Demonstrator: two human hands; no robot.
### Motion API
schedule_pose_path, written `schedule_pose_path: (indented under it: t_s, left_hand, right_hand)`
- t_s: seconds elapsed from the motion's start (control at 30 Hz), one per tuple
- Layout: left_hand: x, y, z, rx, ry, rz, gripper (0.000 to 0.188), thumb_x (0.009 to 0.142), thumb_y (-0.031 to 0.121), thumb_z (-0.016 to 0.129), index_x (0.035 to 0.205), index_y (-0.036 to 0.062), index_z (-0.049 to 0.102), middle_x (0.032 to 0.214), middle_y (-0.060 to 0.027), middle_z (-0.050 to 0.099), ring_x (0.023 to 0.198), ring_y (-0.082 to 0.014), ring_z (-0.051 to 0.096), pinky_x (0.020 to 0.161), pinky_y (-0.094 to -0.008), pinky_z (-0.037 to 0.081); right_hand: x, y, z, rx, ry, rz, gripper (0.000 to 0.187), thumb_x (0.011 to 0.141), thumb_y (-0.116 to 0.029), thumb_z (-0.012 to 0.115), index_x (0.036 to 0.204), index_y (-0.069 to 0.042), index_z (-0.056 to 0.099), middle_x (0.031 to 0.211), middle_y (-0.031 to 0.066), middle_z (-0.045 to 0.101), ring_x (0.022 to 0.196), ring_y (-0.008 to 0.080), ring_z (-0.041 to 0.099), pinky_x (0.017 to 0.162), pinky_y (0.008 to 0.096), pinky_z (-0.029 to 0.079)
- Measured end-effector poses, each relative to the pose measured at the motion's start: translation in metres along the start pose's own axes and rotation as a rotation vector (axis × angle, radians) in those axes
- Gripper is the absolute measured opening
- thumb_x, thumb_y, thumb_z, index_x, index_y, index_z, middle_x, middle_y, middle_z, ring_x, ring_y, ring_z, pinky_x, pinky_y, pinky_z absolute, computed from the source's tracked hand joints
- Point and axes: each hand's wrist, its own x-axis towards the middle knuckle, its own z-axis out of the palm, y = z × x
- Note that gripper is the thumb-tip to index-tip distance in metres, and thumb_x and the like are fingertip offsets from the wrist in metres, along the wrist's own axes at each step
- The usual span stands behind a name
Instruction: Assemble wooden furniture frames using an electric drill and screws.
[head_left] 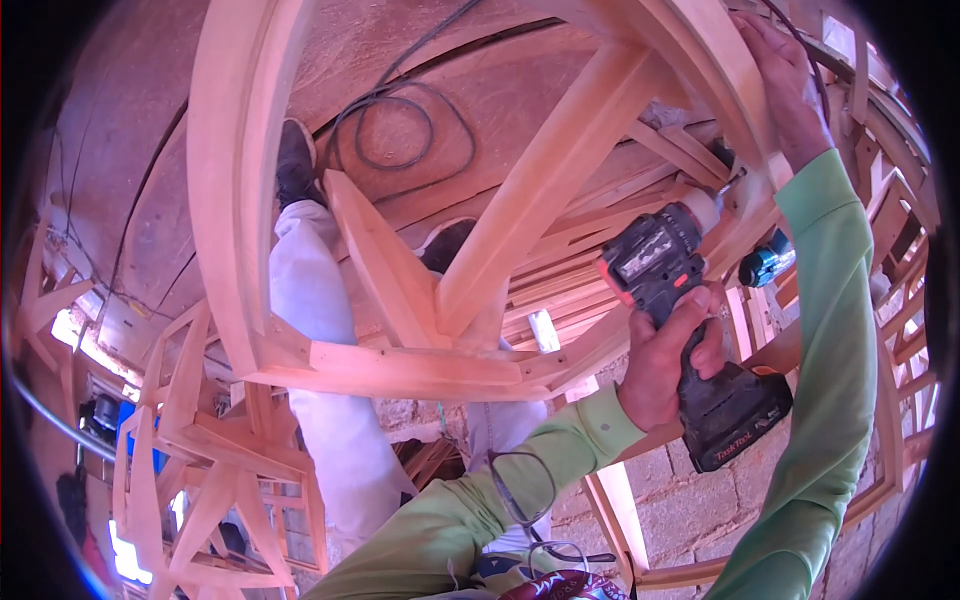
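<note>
My left hand is closed around the grip of a black and red cordless drill. The drill points up and right, its bit at the inner side of a curved wooden frame; I cannot tell whether the tip has entered the wood. At the upper right my right hand grips the outer side of that frame, some fingertips hidden. Inside the frame, two wooden braces meet in a V at the near rail. Both my forearms are in green sleeves.
A dark cable lies coiled on the floor beyond the frame. Stacked wooden strips lie beneath it. A teal tool is near my right forearm. Other wooden frames stand at left. Legs in pale trousers show under the frame.
</note>
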Motion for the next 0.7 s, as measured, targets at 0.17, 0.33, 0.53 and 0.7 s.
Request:
schedule_pose_path:
  t_s: [0.17,0.33,0.53,0.7]
  left_hand:
    - [-0.008,0.008,0.005,0.045,0.032,0.078,0.032,0.102,0.013,0.06,0.133,0.01,0.052,0.106,-0.0054,0.059,0.057,-0.0082,0.047,0.049,-0.0252,0.041]
    - [-0.009,0.012,-0.001,0.097,0.011,0.015,0.034,0.104,0.017,0.059,0.136,0.0085,0.05,0.123,-0.0078,0.063,0.06,-0.0091,0.049,0.05,-0.0262,0.043]
    - [-0.064,0.069,-0.006,0.293,-0.044,0.056,0.038,0.105,0.018,0.056,0.14,0.0071,0.047,0.13,-0.0089,0.063,0.057,-0.009,0.05,0.051,-0.0269,0.043]
    - [-0.097,0.104,0.003,0.555,-0.068,0.152,0.046,0.103,0.013,0.056,0.147,0.0053,0.044,0.126,-0.0162,0.061,0.057,-0.0103,0.052,0.051,-0.027,0.044]
  right_hand:
    - [-0.02,-0.05,0.038,-0.166,-0.179,-0.224,0.026,0.105,-0.021,0.056,0.09,-0.004,0.069,0.079,-0.0015,0.063,0.075,0.0055,0.054,0.068,0.0249,0.043]
    - [-0.008,-0.021,0.019,0.016,-0.095,0.094,0.031,0.107,-0.026,0.057,0.12,-0.003,0.072,0.106,-0.001,0.073,0.095,0.0058,0.064,0.085,0.0224,0.049]
    - [-0.041,-0.089,0.034,-0.134,0.265,0.033,0.029,0.103,-0.02,0.054,0.118,-0.002,0.07,0.103,0.0034,0.073,0.09,0.0095,0.063,0.083,0.0253,0.049]
    - [-0.157,-0.122,0.009,-0.065,0.314,-0.081,0.03,0.098,-0.012,0.055,0.124,-0.003,0.069,0.095,0.0068,0.069,0.063,0.0121,0.048,0.061,0.0263,0.041]
